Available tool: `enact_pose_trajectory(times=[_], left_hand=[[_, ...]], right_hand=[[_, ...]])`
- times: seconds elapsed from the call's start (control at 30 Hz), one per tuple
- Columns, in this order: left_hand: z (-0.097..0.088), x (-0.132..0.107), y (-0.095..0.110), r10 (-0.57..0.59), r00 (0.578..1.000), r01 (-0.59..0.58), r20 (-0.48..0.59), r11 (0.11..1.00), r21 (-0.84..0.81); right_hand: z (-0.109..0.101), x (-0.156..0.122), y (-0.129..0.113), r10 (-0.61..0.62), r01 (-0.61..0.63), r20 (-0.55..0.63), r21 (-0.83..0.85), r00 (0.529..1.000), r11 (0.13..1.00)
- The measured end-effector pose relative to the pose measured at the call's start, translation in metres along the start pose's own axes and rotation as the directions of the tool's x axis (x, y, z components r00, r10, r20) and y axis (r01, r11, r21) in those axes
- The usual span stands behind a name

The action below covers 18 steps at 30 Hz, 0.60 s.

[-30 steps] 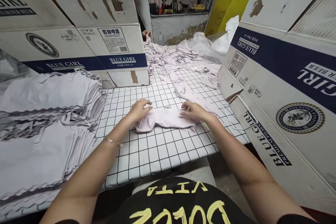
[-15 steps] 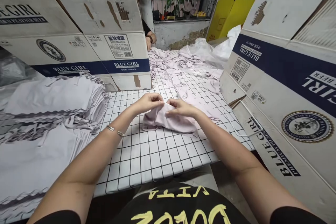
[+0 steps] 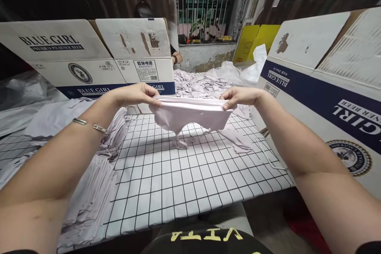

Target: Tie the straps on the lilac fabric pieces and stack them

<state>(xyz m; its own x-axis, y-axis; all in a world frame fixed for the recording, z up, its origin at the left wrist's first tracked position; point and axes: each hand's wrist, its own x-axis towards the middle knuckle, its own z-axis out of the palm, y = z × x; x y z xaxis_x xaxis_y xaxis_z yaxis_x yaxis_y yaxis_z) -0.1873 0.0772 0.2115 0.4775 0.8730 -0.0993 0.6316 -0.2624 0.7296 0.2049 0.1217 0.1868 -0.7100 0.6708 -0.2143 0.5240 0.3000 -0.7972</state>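
Observation:
A pale pink fabric garment [image 3: 193,116] is stretched sideways above the checked table [image 3: 178,178], its upper edge taut and its lower part hanging in a curved cutout with loose strips. My left hand [image 3: 138,94] pinches its upper left corner. At the opposite corner my right hand [image 3: 242,97] has it between thumb and fingers. Below and right of it, another pale pink cloth piece [image 3: 236,141] lies flat on the table. Neat stacks of similar pieces [image 3: 89,194] sit to the left, partly behind my left arm.
Tall printed beer cartons [image 3: 149,55] stand at the back left and on the right [image 3: 327,91]. A heap of loose pink pieces [image 3: 196,84] and clear plastic [image 3: 228,71] lie behind. Another person's wrist [image 3: 177,57] shows past the left carton.
My hands have moved apart, and the garment bunched between them is now lifted and spread wide. The view has tilted upward.

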Motion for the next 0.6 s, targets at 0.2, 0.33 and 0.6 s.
enact_pose_trajectory(times=[0.2,0.33,0.6], left_hand=[[-0.021,-0.012,0.006,0.085,0.995,-0.091,-0.054,0.987,-0.131],[-0.018,-0.016,-0.001,0.122,0.988,-0.139,-0.099,0.973,-0.187],[-0.034,-0.008,-0.011,0.065,0.987,-0.035,-0.15,0.981,0.193]], right_hand=[[-0.021,-0.009,-0.005,-0.04,0.02,-0.122,-0.16,0.992,0.987],[-0.024,-0.015,-0.003,-0.046,0.023,-0.174,-0.133,0.984,0.991],[-0.026,-0.021,-0.015,-0.01,-0.057,-0.268,-0.239,0.963,0.969]])
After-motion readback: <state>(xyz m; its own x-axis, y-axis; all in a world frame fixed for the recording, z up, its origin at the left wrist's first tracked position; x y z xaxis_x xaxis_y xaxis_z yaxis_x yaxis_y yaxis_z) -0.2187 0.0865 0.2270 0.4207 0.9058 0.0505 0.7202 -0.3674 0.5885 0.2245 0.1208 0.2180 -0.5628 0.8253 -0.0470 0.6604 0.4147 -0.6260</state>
